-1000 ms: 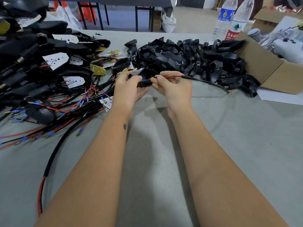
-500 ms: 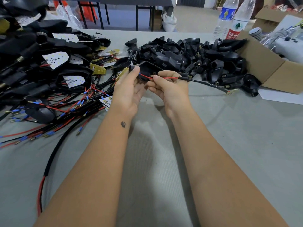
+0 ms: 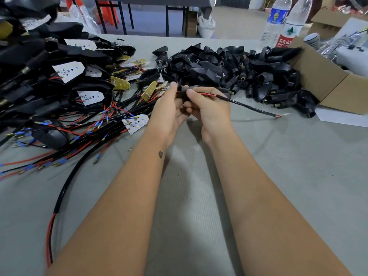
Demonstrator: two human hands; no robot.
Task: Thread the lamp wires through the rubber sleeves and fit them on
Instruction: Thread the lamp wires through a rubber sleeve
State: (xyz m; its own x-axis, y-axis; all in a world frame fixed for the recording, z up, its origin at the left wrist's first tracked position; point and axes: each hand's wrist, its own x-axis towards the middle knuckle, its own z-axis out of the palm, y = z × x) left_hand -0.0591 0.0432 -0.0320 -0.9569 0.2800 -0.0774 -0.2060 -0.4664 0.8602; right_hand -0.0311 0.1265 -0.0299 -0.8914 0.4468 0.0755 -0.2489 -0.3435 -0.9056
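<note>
Here both hands meet over the middle of the grey table (image 3: 278, 176), close together and working on one piece. The left hand (image 3: 169, 110) pinches a small black rubber sleeve (image 3: 182, 90) between thumb and fingertips, while the right hand (image 3: 209, 108) curls round the lamp wire (image 3: 249, 107) just beside it — thumb on top, fingers folded under. A short run of red and black strands crosses from the sleeve over the right thumb, then disappears into the wire's black jacket, which slopes away to the right and ends on the table with bare tips. How far the strands sit inside the sleeve cannot be told. Beyond the hands, on the far side, lies a heap of black rubber parts (image 3: 229, 66); to the left sprawls a pile of lamp housings with white LED boards (image 3: 68, 71) and a tangle of red and black leads with blue crimps (image 3: 89, 136). At the far right stand two water bottles (image 3: 282, 24) next to an open cardboard box (image 3: 328, 80). One long black cable (image 3: 65, 190) with a red tail curves across the near left of the table.
</note>
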